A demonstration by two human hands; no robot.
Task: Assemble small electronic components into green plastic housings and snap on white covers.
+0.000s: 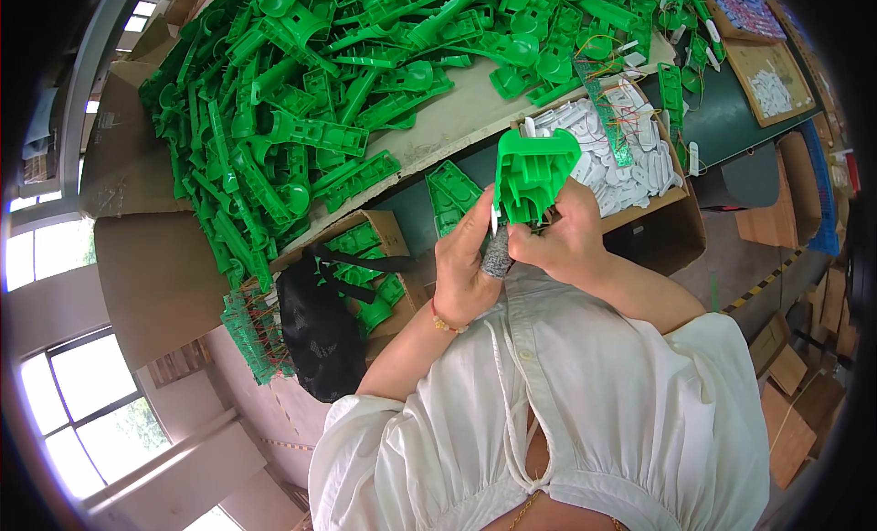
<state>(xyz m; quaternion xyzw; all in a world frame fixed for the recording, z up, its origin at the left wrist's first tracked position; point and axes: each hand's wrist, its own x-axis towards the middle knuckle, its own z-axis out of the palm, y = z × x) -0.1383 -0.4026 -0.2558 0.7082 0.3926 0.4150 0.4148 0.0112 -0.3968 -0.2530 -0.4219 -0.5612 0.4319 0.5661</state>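
A bright green plastic housing half (537,170) is held up in front of my chest, its ribbed hollow inside facing me. My left hand (464,271) grips its left side, with a thin white piece (494,222) at the fingers. My right hand (568,239) is closed round the lower right side, thumb pressed near the bottom end. Between the hands sticks out a grey, rough-textured wrapped thing (496,256); whether it is a handle or a wrapped finger, I cannot tell. Some thin wires seem to show by the right thumb, and most fingertips are hidden behind the housing.
A big heap of green plastic housings (311,102) covers the table. Right of my hands stands a carton of white plastic parts (630,147), a green circuit board (603,115) with wires on top. A black bag (320,325) hangs beside a box of green parts (361,248) at left.
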